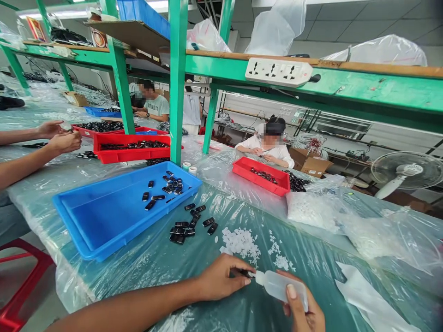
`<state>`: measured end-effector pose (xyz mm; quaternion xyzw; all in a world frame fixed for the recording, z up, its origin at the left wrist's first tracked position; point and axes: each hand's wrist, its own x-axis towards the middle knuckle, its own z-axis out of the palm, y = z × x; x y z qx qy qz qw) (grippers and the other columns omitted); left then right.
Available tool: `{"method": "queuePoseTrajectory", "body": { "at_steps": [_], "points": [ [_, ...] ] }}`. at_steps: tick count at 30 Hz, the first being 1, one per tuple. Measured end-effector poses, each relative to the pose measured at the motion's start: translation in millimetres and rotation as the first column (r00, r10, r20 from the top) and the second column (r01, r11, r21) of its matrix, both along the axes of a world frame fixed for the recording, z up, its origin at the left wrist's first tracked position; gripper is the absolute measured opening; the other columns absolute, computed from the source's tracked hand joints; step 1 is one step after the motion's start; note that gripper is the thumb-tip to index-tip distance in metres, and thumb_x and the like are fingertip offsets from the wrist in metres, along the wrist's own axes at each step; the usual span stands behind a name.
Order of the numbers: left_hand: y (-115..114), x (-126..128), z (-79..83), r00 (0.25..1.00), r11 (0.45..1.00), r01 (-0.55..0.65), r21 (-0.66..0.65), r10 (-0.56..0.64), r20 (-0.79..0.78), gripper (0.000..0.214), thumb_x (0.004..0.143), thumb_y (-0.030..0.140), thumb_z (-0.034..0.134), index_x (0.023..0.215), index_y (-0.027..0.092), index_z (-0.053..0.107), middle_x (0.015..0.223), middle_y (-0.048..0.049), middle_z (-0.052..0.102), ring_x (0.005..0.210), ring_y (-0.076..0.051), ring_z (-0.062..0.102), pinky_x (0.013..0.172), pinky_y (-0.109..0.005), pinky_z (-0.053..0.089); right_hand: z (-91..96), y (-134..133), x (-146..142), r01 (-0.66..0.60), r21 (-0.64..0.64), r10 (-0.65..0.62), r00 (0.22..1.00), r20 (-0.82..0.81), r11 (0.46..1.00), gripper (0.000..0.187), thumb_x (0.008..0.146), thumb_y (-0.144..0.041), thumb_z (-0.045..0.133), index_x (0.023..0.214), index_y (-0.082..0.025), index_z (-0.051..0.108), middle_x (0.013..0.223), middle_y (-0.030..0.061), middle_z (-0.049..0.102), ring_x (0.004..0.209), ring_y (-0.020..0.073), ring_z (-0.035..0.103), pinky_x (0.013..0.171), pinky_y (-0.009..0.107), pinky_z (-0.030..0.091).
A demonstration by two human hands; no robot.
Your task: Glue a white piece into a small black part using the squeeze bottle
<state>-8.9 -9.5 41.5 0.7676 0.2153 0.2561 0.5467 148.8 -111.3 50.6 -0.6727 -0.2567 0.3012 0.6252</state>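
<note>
My left hand [224,276] pinches a small black part [245,273], mostly hidden by the fingers. In my right hand [301,299] is a translucent squeeze bottle [282,288], lying nearly level with its nozzle pointing left. The nozzle tip meets the black part, or comes very close to it; I cannot tell which. Just beyond my hands, small white pieces [240,242] are heaped on the plastic-covered table [145,272]. Several glossy black parts [182,229] lie loose to the left of that heap.
A blue tray [104,216] with black parts stands at left. Farther back are red trays [134,154] and a co-worker's hands [64,138]. A green shelf post [178,92] rises mid-table. Bags of white pieces [314,212] and a white sheet [370,295] lie at right.
</note>
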Motion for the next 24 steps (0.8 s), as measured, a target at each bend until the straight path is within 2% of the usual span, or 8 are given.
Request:
{"method": "queuePoseTrajectory", "body": {
  "at_steps": [3, 5, 9, 14, 21, 24],
  "points": [
    [0.8, -0.1, -0.3, 1.000, 0.999, -0.015, 0.035, 0.016, -0.018, 0.031, 0.081, 0.025, 0.056, 0.108, 0.014, 0.067, 0.089, -0.0079, 0.071, 0.078, -0.018, 0.064, 0.068, -0.022, 0.047, 2.0, -0.6, -3.6, 0.017, 0.036, -0.017, 1.000, 0.017, 0.999, 0.053, 0.058, -0.063, 0.066, 0.085, -0.017, 0.065, 0.070, 0.0018, 0.061, 0.057, 0.0122, 0.044, 0.051, 0.022, 0.039],
    [0.9, -0.3, 0.9, 1.000, 0.997, -0.014, 0.074, 0.016, -0.024, 0.030, 0.080, 0.024, 0.057, 0.107, 0.017, 0.067, 0.089, -0.0064, 0.071, 0.078, -0.017, 0.064, 0.068, -0.022, 0.046, 3.9, -0.8, -6.3, 0.023, 0.063, -0.024, 1.000, 0.011, 0.998, 0.054, 0.057, -0.063, 0.067, 0.084, -0.017, 0.065, 0.080, 0.0042, 0.064, 0.065, 0.0154, 0.051, 0.055, 0.022, 0.043],
    [1.1, -0.7, 3.8, 0.999, 0.992, -0.012, 0.124, 0.018, -0.044, 0.030, 0.079, 0.023, 0.059, 0.108, 0.019, 0.067, 0.089, -0.0052, 0.071, 0.077, -0.016, 0.064, 0.066, -0.020, 0.045, 6.3, -1.2, -9.7, 0.005, 0.080, -0.008, 0.999, 0.033, 0.997, 0.053, 0.056, -0.064, 0.067, 0.082, -0.017, 0.064, 0.078, 0.0045, 0.065, 0.072, 0.0193, 0.057, 0.060, 0.023, 0.046],
    [2.4, -1.5, 4.0, 0.991, 0.983, -0.064, 0.175, 0.083, -0.105, 0.030, 0.076, 0.028, 0.064, 0.105, 0.021, 0.068, 0.086, -0.0035, 0.071, 0.070, -0.014, 0.062, 0.061, -0.019, 0.044, 6.1, -1.5, -10.5, -0.012, 0.064, 0.009, 0.998, 0.058, 0.998, 0.053, 0.056, -0.064, 0.067, 0.081, -0.018, 0.064, 0.078, 0.0046, 0.065, 0.071, 0.0199, 0.057, 0.058, 0.024, 0.046],
    [2.7, -1.4, 4.5, 0.987, 0.970, -0.082, 0.228, 0.110, -0.113, 0.028, 0.075, 0.034, 0.066, 0.100, 0.023, 0.069, 0.086, -0.0015, 0.069, 0.070, -0.013, 0.060, 0.063, -0.020, 0.043, 1.4, -1.2, -5.8, 0.004, 0.057, -0.013, 0.990, 0.142, 0.998, 0.052, 0.060, -0.063, 0.065, 0.085, -0.018, 0.066, 0.080, 0.0047, 0.064, 0.070, 0.0180, 0.055, 0.058, 0.024, 0.043],
    [2.4, -1.5, 5.2, 0.987, 0.970, -0.084, 0.227, 0.113, -0.118, 0.027, 0.076, 0.036, 0.065, 0.100, 0.023, 0.069, 0.086, -0.0017, 0.068, 0.070, -0.013, 0.059, 0.062, -0.020, 0.042, 1.6, -1.3, -3.6, 0.007, 0.025, -0.011, 0.986, 0.164, 1.000, 0.051, 0.061, -0.064, 0.063, 0.083, -0.019, 0.066, 0.072, 0.0029, 0.061, 0.060, 0.0146, 0.049, 0.053, 0.024, 0.039]
  ]
}}
